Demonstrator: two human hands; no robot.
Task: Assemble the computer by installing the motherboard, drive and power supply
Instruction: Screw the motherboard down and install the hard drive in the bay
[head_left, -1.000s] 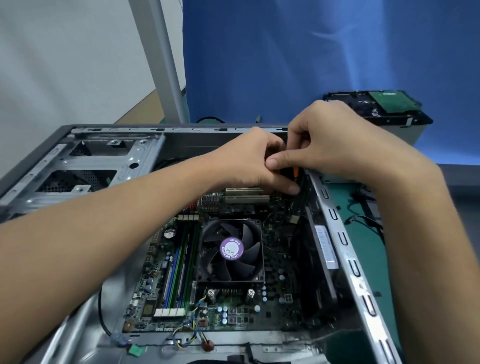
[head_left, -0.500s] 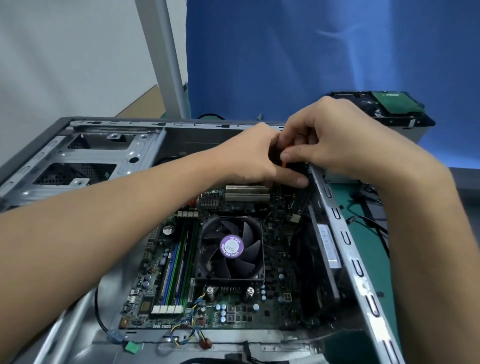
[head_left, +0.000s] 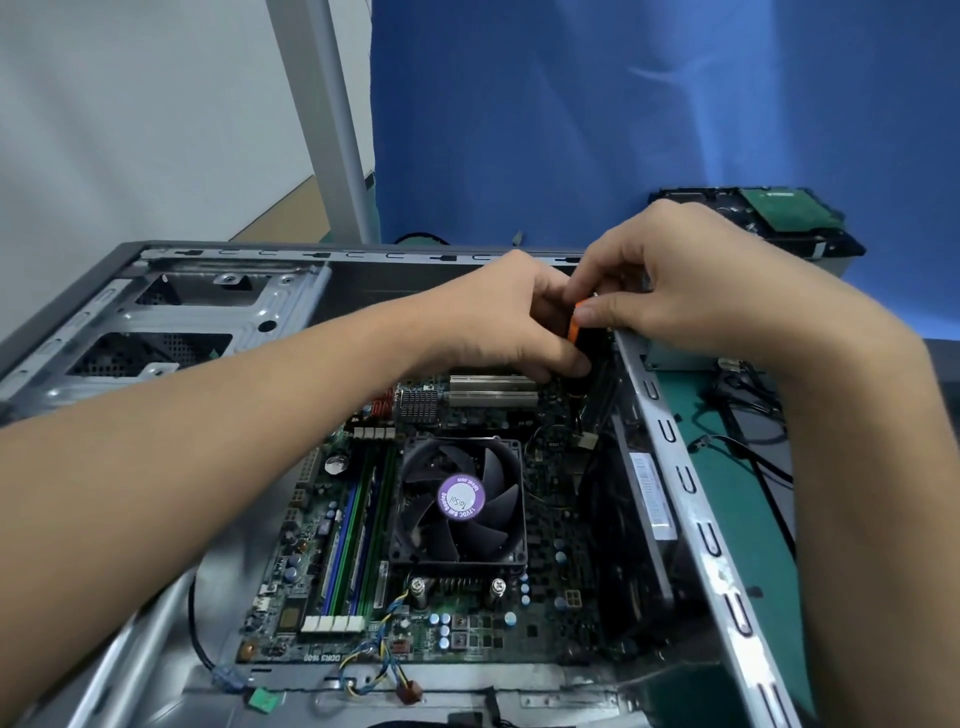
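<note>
At the one o'clock corner of the open case (head_left: 691, 483), our left hand (head_left: 511, 322) and right hand (head_left: 691, 280) touch, both pinched on an orange-and-black tool (head_left: 575, 332). The motherboard (head_left: 545, 499) lies in the case; the drive (head_left: 769, 218) sits outside at two o'clock.

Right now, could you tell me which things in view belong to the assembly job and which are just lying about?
In the job:
grey metal computer case
green motherboard with black fan
orange-and-black tool, held by left hand and right hand
green-topped black drive, waiting behind

Lying about:
black cables on green mat
grey upright post
</note>
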